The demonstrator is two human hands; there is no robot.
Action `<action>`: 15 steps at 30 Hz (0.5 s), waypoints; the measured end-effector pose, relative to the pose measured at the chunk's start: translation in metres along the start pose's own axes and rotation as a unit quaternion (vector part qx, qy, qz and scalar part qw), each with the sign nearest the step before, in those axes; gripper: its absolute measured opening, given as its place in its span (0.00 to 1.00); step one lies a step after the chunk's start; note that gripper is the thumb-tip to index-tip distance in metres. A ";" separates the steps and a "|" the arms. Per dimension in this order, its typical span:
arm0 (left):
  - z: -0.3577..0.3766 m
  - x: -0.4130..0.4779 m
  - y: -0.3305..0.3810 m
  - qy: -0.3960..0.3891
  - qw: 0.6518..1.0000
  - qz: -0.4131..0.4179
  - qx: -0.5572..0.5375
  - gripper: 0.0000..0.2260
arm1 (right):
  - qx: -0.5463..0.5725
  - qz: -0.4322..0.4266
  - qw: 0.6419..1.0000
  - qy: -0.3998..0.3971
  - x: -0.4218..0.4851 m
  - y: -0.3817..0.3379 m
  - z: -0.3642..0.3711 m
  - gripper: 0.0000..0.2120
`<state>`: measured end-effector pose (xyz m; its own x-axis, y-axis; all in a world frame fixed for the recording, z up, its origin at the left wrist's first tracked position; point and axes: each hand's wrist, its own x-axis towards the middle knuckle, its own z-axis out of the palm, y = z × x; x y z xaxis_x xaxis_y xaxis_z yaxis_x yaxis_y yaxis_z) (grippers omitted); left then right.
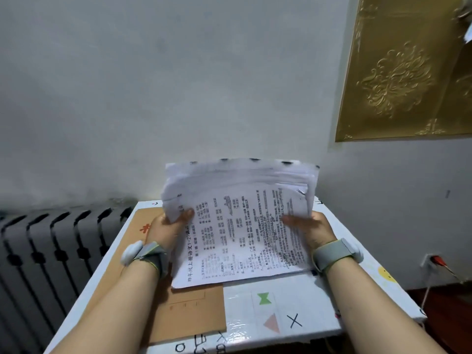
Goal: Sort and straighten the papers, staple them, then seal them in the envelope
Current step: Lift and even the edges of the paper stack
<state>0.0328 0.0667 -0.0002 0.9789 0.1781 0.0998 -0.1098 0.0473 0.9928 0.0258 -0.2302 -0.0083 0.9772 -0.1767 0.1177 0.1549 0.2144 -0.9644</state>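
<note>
Gripping paper stack [240, 226] both sides, left hand [168, 226], right hand [310, 228], envelope [178, 310] beneath, radiator [51, 241] left.

The single head-worn camera is looking forward and steeply down from the person's own eye level, taking in both forearms as they are reaching away from the lens. It is sitting close above the small table [278, 300], whose near edge is running along the bottom of the frame. The wide lens is bending the wall [178, 85] behind the table and is catching a radiator [51, 241] at the left and a gold panel [398, 72] at the upper right.
</note>
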 end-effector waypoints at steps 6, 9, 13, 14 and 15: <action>0.012 -0.002 0.031 0.053 0.996 0.075 0.005 0.13 | 0.000 0.000 0.998 -0.069 0.009 -0.015 -0.003 0.16; 0.011 0.005 0.028 0.079 0.993 0.068 -0.049 0.09 | -0.042 0.041 0.995 -0.077 0.006 -0.008 -0.007 0.21; 0.014 0.009 0.019 0.078 0.990 0.041 -0.106 0.15 | 0.225 0.046 0.970 -0.080 -0.001 0.006 -0.003 0.22; 0.015 0.010 0.016 0.081 0.986 0.032 -0.142 0.15 | 0.290 0.041 0.952 -0.083 -0.001 0.007 0.000 0.21; 0.018 0.009 0.015 0.084 0.979 0.027 -0.183 0.13 | 0.341 0.032 0.935 -0.091 -0.001 0.007 0.005 0.20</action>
<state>0.0432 0.0509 0.0168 0.9311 0.3482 0.1092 -0.2455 0.3766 0.8933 0.0266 -0.2240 -0.0136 0.9867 0.0106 0.1624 0.0908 0.7927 -0.6029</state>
